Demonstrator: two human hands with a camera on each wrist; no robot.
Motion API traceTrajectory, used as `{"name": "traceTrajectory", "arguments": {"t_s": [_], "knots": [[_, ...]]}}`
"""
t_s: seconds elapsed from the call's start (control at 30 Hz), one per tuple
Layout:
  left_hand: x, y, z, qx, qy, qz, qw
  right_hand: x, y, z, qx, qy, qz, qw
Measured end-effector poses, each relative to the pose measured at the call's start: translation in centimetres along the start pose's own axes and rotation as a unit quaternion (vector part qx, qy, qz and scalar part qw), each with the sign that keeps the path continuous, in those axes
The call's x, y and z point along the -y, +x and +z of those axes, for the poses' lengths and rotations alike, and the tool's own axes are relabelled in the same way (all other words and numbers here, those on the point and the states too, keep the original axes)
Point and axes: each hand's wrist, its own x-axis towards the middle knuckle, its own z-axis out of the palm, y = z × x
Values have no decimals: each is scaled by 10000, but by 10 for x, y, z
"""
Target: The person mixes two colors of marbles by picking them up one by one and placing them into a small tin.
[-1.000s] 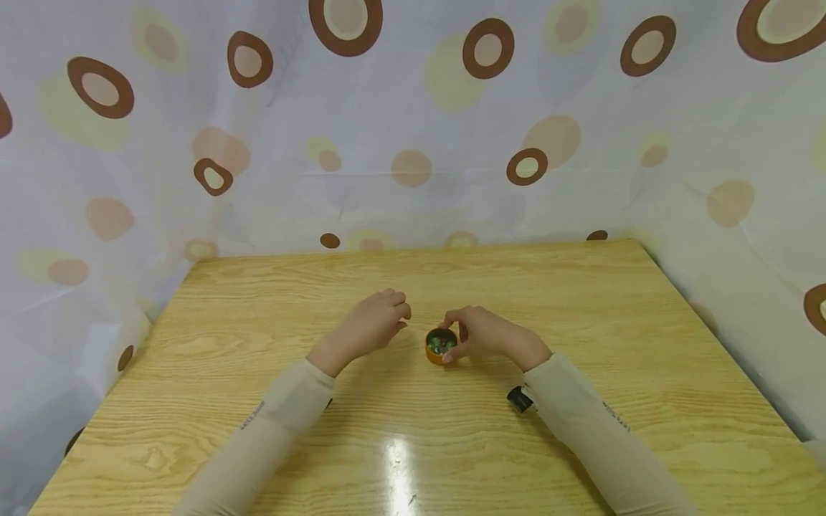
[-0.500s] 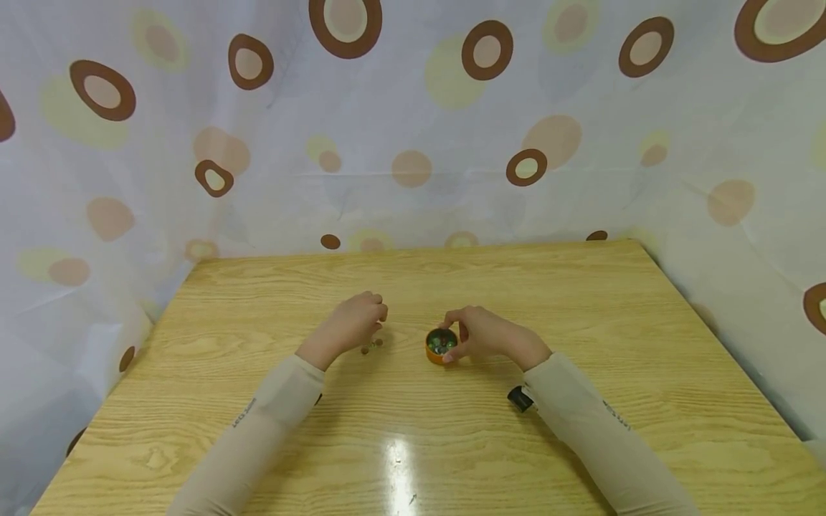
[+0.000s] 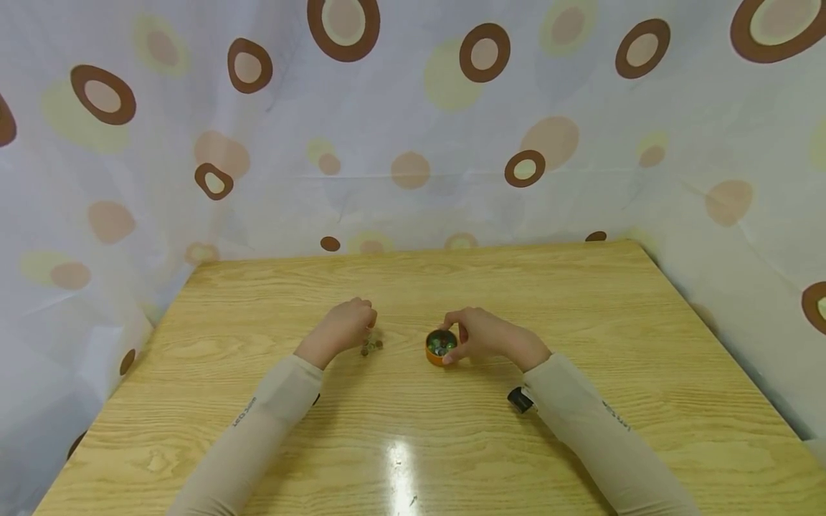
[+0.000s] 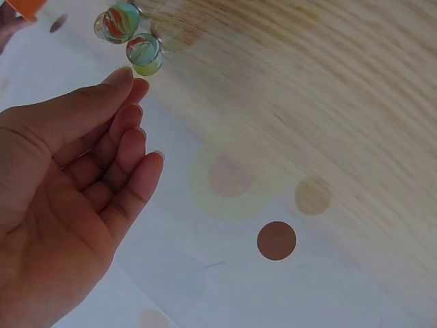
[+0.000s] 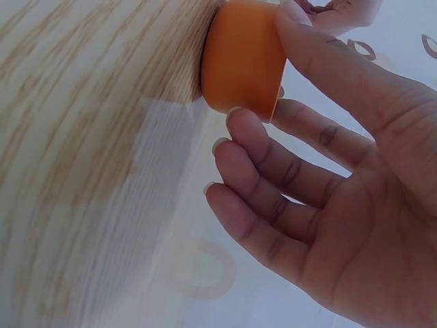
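My right hand grips the rim of a small round orange cup between thumb and fingers, the cup standing on the table. Several glass marbles lie inside it, as the head view shows. To its left, my left hand hovers low over a small group of loose marbles. Up close in the left wrist view, a clear marble with red and green swirls sits just beyond the thumb and index fingertips, with another swirled marble beside it. Nothing shows between those loosely bent fingers.
Everything stands on a light wood-grain table. Behind it and along both sides hangs a white curtain with brown and beige circles. A black wrist device shows below the right sleeve.
My left hand has moved left and down from near the cup to the loose marbles, bringing them into sight. The right hand and the cup have stayed in place.
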Motion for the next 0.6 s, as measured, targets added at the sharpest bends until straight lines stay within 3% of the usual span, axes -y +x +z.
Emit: {"name": "traceTrajectory", "arguments": {"t_s": [0.6], "knots": [[4, 3, 8, 75, -51, -120, 9999, 2, -2, 0, -72, -1, 19, 10000]]}}
